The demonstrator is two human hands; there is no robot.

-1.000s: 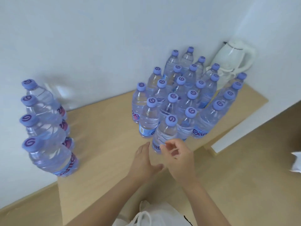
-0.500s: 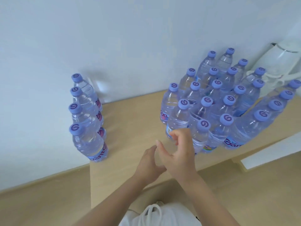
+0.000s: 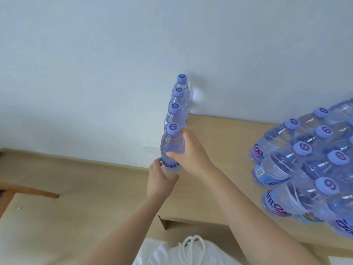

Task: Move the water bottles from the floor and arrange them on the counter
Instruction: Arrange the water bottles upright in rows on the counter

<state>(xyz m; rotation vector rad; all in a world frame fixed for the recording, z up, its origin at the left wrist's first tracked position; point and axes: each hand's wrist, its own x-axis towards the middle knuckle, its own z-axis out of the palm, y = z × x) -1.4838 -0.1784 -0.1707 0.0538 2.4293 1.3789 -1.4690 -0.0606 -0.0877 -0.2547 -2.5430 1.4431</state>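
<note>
Both hands are on the nearest bottle of a short row at the left end of the counter. The right hand wraps round the clear body of that bottle from the right, thumb across the front just above the label and fingers curling up toward the shoulder near the purple cap. The left hand comes in lower, its fingers curled about the bottle's base at the blue label, right at the counter's left edge. That bottle stands upright, and directly behind it three more bottles line up in single file running back to the white wall, caps stepping away one after another, the farthest right against the wall. Over on the right side of the counter, well apart from the row, sits the big cluster of bottles, packed close together with purple caps up and blue-and-pink labels showing, spilling past the frame's right edge. Down to the left, the wooden floor runs along the wall, and a reddish-brown wooden piece pokes in from the left edge. At the bottom centre, white clothing with a white drawstring is in view.
</note>
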